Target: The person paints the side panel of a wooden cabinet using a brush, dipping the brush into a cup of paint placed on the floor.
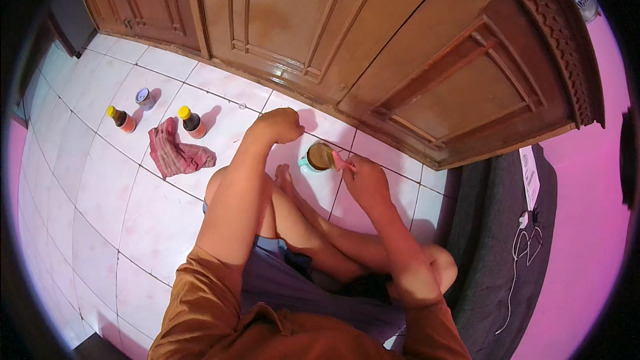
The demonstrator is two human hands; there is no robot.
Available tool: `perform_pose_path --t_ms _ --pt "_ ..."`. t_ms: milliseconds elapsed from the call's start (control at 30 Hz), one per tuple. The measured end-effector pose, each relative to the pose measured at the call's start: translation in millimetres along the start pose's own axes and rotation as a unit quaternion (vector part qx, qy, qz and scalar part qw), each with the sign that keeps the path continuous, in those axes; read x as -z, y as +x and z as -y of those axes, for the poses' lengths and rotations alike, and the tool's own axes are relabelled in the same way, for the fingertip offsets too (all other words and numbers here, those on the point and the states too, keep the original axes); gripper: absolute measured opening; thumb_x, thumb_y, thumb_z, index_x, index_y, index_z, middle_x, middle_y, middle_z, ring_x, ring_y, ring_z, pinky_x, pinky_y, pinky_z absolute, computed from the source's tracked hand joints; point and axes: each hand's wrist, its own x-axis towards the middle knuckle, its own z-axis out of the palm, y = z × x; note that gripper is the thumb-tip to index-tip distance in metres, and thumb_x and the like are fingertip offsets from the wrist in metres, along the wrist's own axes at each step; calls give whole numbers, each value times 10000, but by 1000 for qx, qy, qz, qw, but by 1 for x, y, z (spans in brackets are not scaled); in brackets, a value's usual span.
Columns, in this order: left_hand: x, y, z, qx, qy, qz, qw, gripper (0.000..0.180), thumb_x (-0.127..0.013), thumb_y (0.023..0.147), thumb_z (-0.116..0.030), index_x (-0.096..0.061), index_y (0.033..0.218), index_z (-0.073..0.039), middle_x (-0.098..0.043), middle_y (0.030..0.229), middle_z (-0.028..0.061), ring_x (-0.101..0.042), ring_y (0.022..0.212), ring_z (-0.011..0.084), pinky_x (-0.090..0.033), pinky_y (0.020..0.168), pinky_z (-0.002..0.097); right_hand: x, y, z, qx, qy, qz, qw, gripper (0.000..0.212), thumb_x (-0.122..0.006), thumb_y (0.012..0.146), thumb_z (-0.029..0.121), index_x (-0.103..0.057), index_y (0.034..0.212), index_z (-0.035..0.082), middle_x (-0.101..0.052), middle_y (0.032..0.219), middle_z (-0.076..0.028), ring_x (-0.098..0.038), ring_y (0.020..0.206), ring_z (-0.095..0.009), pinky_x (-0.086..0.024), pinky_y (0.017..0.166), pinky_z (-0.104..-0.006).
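My right hand (365, 183) is closed around a brush with a pink handle (339, 161); its pale bristle end reaches to the rim of a mug. The light teal mug (307, 165) stands on the floor in front of my crossed legs, its inside dark brown. Beyond the mug and to its left, my left hand (281, 125) is held in a fist above the tiles. Its fingertips are turned away, so anything inside it is hidden.
Left of my left arm lie a crumpled red striped cloth (177, 151) and two dark bottles with yellow caps, a nearer one (193, 125) and a farther one (123, 121). A small open jar (143, 99) stands behind them. Wooden cabinet doors (280, 20) rise ahead; a dark mat (483, 253) with a white cable (515, 280) is at right.
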Motion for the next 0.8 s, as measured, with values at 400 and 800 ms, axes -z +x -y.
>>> perform_pose_path --t_ms 400,800 --pt "-60 28 4 78 118 292 946 296 -742 732 -279 -725 819 3 -707 779 125 -675 710 250 -539 671 363 -8 -6 -8 -16 35 -31 999 181 -653 829 161 -658 905 -3 -680 886 -192 -667 814 -348 -528 738 -423" --pt "-68 30 16 82 -37 302 949 278 -696 759 -142 -677 1009 -22 -703 914 104 -705 761 217 -568 611 348 -7 -28 -60 -51 245 -131 959 207 -647 863 165 -670 972 -9 -698 838 -164 -691 754 -276 -544 699 -360"
